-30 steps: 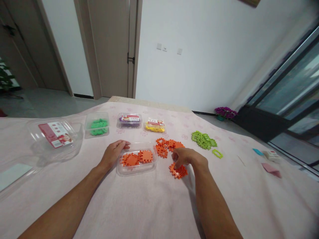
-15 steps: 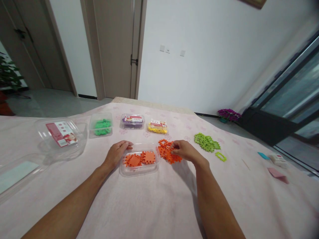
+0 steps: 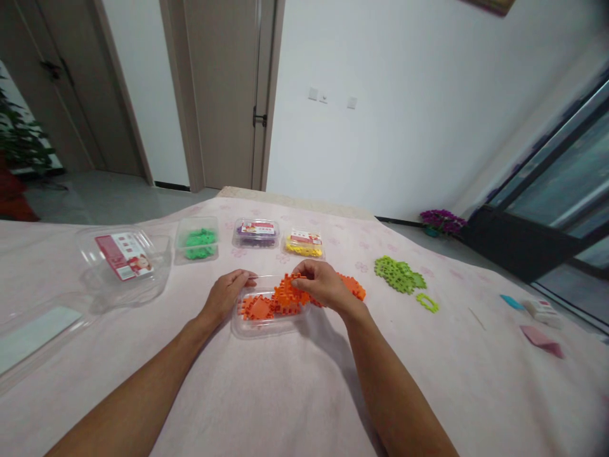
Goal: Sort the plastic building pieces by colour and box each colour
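Observation:
A clear plastic tray [image 3: 266, 326] lies on the pink cloth with orange toothed tiles [image 3: 259, 308] in it. My left hand [image 3: 226, 293] rests on the tray's left rim, fingers curled over its edge. Over the tray's right half, my right hand [image 3: 321, 285] pinches a bunch of orange tiles [image 3: 288, 293]. More orange tiles [image 3: 354, 287] lie on the cloth just right of that hand.
Behind the tray stand boxes of green [image 3: 197, 242], purple [image 3: 255, 232] and yellow [image 3: 304, 244] pieces. Lime-green tiles [image 3: 397, 274] and a lime ring [image 3: 427, 303] lie at the right. An empty clear box with a red label [image 3: 122, 260] sits at the left. Small pink and blue items [image 3: 537, 330] lie far right.
My right hand gathered orange tiles from the cloth and carried them left over the tray. My left hand stayed on the tray's rim.

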`<action>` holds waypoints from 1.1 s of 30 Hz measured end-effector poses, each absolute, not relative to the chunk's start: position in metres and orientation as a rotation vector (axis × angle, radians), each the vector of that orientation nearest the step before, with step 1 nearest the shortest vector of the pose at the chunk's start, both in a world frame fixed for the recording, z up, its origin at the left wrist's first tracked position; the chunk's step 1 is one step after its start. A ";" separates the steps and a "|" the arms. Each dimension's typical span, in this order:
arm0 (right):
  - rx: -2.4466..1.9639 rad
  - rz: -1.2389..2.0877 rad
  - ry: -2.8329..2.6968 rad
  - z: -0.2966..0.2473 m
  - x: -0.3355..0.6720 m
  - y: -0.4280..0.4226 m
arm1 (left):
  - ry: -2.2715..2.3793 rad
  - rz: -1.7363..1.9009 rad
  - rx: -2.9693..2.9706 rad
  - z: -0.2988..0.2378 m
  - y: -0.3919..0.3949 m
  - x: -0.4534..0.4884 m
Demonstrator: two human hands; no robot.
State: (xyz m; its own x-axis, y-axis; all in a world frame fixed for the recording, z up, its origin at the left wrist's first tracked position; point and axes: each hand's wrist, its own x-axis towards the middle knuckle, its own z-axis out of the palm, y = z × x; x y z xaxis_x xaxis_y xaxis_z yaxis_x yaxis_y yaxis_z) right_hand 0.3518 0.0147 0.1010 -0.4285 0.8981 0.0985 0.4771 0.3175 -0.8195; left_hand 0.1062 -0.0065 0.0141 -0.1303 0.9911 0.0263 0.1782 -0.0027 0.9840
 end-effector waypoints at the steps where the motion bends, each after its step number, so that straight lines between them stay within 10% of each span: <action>1: -1.209 1.001 -2.064 0.100 0.348 0.016 | 1.440 1.225 1.288 0.014 -0.006 0.106; 33: -1.298 0.792 -2.557 0.113 0.316 0.038 | 1.453 1.246 1.371 0.012 -0.003 0.106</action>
